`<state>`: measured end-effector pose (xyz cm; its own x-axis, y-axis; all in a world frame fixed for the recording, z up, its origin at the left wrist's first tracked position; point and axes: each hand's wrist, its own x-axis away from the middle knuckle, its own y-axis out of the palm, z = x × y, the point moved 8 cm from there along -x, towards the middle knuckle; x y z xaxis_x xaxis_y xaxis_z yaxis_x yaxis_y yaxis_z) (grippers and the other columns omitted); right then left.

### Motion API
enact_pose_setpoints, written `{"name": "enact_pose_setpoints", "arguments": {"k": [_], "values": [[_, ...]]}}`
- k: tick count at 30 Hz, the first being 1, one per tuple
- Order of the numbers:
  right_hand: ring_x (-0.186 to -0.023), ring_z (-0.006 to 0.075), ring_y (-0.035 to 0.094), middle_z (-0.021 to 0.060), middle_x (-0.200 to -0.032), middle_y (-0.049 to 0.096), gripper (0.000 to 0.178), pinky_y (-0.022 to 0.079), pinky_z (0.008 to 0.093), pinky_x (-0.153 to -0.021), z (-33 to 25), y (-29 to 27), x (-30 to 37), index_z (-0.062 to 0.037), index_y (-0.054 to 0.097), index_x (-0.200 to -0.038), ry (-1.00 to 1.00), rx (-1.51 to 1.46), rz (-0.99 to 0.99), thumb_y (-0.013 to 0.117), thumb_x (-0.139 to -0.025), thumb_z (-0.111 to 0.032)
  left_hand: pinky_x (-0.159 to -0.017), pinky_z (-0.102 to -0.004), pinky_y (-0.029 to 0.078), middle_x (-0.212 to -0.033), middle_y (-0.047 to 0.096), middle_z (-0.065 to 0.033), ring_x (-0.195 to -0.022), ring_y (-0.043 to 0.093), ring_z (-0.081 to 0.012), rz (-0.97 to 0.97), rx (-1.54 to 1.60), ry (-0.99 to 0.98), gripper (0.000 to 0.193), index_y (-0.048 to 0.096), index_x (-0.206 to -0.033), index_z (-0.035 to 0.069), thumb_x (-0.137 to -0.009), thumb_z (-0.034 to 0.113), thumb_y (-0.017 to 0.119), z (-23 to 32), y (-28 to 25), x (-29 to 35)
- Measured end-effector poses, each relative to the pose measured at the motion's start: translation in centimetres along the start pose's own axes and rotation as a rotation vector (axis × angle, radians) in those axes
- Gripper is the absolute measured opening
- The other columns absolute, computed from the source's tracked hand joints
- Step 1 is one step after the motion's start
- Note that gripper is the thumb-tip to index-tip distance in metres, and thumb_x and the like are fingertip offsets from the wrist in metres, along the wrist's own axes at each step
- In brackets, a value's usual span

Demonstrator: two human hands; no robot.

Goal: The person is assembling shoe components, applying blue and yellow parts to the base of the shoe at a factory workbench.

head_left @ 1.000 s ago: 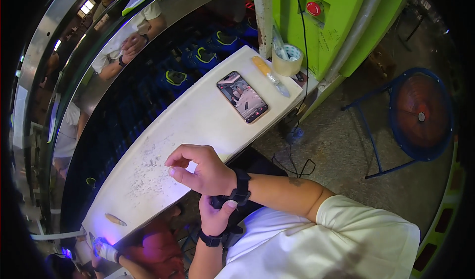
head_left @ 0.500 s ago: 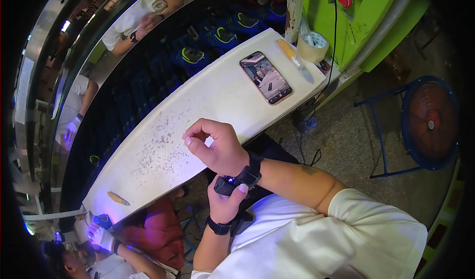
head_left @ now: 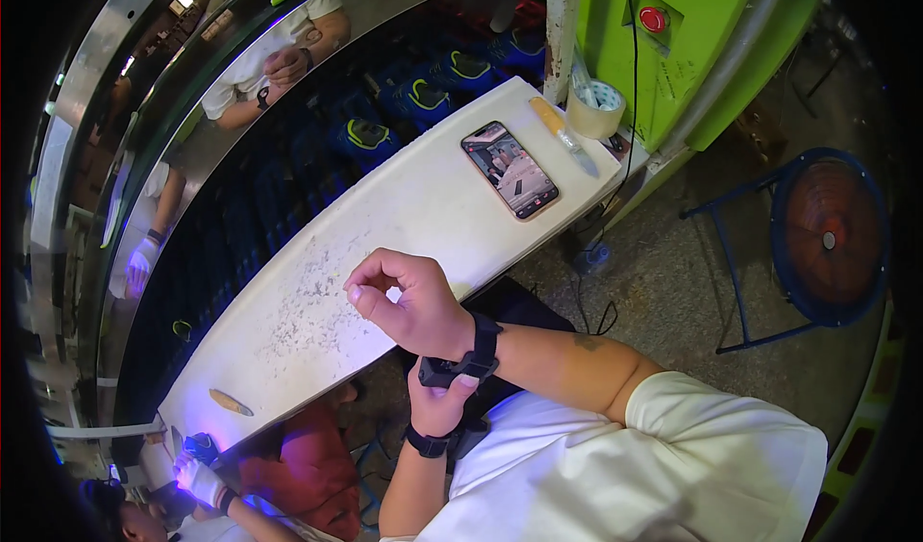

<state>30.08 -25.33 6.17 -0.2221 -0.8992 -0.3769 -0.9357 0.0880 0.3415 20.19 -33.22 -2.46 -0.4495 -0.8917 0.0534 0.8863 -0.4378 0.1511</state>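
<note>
My right hand (head_left: 413,297) hovers over the near edge of the white worktable (head_left: 423,196). Its fingers curl in toward the thumb, and I see nothing in the gap between them. Around that wrist runs a black strap (head_left: 486,342) bearing a small black box-shaped device (head_left: 440,371). From below, my left hand (head_left: 437,407) grips this device, its thumb on the near side; the other fingers are mostly hidden. Another black strap (head_left: 430,443) circles my left wrist, with a dark device partly hidden beside it.
Grey scraps (head_left: 317,297) litter the table. A phone (head_left: 510,170), a wooden-handled knife (head_left: 565,138) and a tape roll (head_left: 596,109) lie at its far right end, a second knife (head_left: 231,403) at its left. A gloved co-worker (head_left: 200,481) holds a blue shoe. A fan (head_left: 829,239) stands right.
The view has shifted slightly, so the table and fan sit a little differently in the picture. My left hand keeps its grip on the wrist device; the right hand stays curled.
</note>
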Motion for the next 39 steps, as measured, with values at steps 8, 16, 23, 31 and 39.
{"name": "enact_pose_setpoints", "arguments": {"k": [8,16,23,31,39], "values": [[-0.071,0.0072,0.060,0.0025,-0.080,0.064,0.011,0.052,0.0245,-0.067,2.5,-1.0,-0.1,-0.0010,0.064,-0.095,0.189,-0.249,0.062,0.064,-0.095,-0.012,-0.073,-0.0244,0.050,-0.095,0.065,-0.0011,-0.079,0.060,-0.0092,-0.029,0.027,-0.046,0.048,0.059,-0.112,-0.001,-0.082,0.030,0.080,-0.4,0.2,-0.4],[-0.069,0.0073,0.059,0.0019,-0.080,0.065,0.011,0.051,0.0244,-0.065,3.4,-1.6,-0.1,-0.0012,0.065,-0.095,0.165,-0.171,0.102,0.065,-0.094,-0.012,-0.081,-0.0253,0.049,-0.097,0.066,-0.0016,-0.087,0.061,-0.0098,-0.048,0.001,-0.110,0.048,0.061,-0.113,-0.001,-0.080,0.027,0.080,-0.5,0.1,-0.6],[-0.069,0.0088,0.062,0.0038,-0.080,0.069,0.012,0.051,0.0248,-0.067,0.9,-2.2,-0.3,-0.0009,0.066,-0.093,-0.037,0.088,0.055,0.067,-0.092,-0.013,-0.090,-0.0333,0.048,-0.115,0.061,-0.0112,-0.102,0.059,-0.0203,0.260,-0.212,0.098,0.067,0.054,-0.118,-0.002,-0.070,0.026,0.090,2.1,-1.2,-0.7],[-0.072,0.0144,0.068,0.0075,-0.081,0.070,0.008,0.055,0.0280,-0.068,1.3,-1.9,0.1,-0.0011,0.066,-0.092,-0.038,0.255,0.022,0.068,-0.088,-0.008,-0.086,-0.0322,0.048,-0.106,0.058,-0.0115,-0.095,0.059,-0.0211,0.085,-0.831,0.417,0.061,0.050,-0.118,-0.001,-0.074,0.020,0.087,3.1,1.6,-0.2],[-0.072,0.0150,0.069,0.0071,-0.080,0.070,0.007,0.055,0.0281,-0.068,2.1,-2.5,0.0,-0.0016,0.066,-0.091,-0.016,0.285,0.043,0.068,-0.087,-0.007,-0.085,-0.0294,0.047,-0.101,0.058,-0.0075,-0.093,0.056,-0.0144,-0.004,-0.578,0.185,0.060,0.046,-0.123,0.000,-0.079,0.015,0.082,0.8,0.5,-0.7]]}}
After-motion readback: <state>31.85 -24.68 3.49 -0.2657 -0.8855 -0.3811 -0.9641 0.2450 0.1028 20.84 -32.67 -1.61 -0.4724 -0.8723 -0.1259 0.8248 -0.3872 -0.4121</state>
